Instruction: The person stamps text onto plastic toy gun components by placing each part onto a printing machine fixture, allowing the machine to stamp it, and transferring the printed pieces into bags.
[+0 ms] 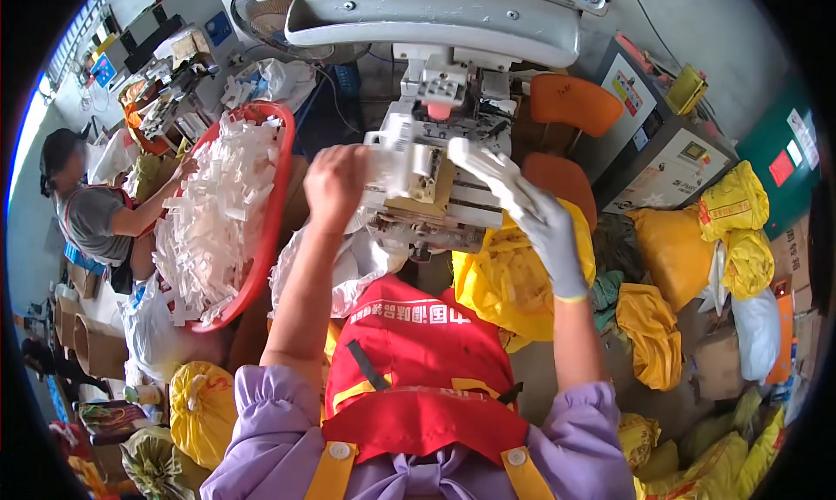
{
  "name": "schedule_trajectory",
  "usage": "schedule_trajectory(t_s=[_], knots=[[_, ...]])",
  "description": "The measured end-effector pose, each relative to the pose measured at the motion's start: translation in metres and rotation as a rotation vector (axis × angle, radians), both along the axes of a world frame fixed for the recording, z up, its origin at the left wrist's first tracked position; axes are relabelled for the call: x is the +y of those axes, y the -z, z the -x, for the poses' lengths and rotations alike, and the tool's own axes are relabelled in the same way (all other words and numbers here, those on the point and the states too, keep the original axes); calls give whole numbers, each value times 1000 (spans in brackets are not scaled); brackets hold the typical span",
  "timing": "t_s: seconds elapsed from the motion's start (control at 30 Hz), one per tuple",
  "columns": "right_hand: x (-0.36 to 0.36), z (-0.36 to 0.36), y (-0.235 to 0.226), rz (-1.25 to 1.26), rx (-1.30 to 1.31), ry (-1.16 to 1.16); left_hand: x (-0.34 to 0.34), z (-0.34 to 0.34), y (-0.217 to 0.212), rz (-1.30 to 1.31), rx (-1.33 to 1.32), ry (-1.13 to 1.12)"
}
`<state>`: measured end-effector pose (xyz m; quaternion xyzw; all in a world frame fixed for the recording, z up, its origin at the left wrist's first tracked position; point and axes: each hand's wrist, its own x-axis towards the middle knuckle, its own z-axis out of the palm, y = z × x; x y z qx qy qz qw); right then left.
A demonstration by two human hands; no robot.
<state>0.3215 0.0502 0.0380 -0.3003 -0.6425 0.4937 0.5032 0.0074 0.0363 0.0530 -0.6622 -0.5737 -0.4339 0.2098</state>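
Observation:
My bare left hand (337, 185) is closed at the left side of a metal bench machine (453, 206), its fingers on a whitish translucent plastic piece (397, 156) that is smeared by motion. The piece is beside the machine's fixture (428, 174), below a small pink pad (439, 111). To the right, my right hand (553, 234) wears a grey-white glove. It grips a long white plastic piece (488, 171), which slants up and left towards the fixture; whether it is one piece or a few stacked, I cannot tell. Both forearms reach forward over a red apron (418, 343).
A red oval tub (286, 187) heaped with white plastic pieces (222, 213) stands at left, with another person (100, 204) beyond it. An open yellow bag (522, 274) with pieces lies under my right hand. Orange chair (575, 100), grey cabinet (666, 156) and yellow sacks (670, 252) are at right.

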Motion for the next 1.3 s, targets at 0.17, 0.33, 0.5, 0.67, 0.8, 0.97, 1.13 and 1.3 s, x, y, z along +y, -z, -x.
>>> schedule_trajectory(t_s=[0.17, 0.33, 0.5, 0.67, 0.8, 0.97, 1.13, 1.3], knots=[[38, 65, -3, -549, -722, -12, -79, 74, 59, 118, -298, -197], [58, 62, 11, -787, -742, -89, -199, 110, 152, 352, -592, -436], [63, 26, 7, -688, -830, -157, -301, 130, 237, 571, -607, -676], [59, -43, 46, -182, -421, 52, -354, 183, 347, 668, -248, -688], [56, -108, 134, 118, -584, 238, -325, 164, 337, 1054, -434, -628], [75, -152, 263, 436, -882, 258, -326, 160, 343, 1075, 7, -409], [119, -194, 364, 239, -1875, 454, -333, 150, 329, 1380, 335, -436], [138, -203, 412, 32, -1145, 1151, -364, 151, 327, 1502, 242, -401]])
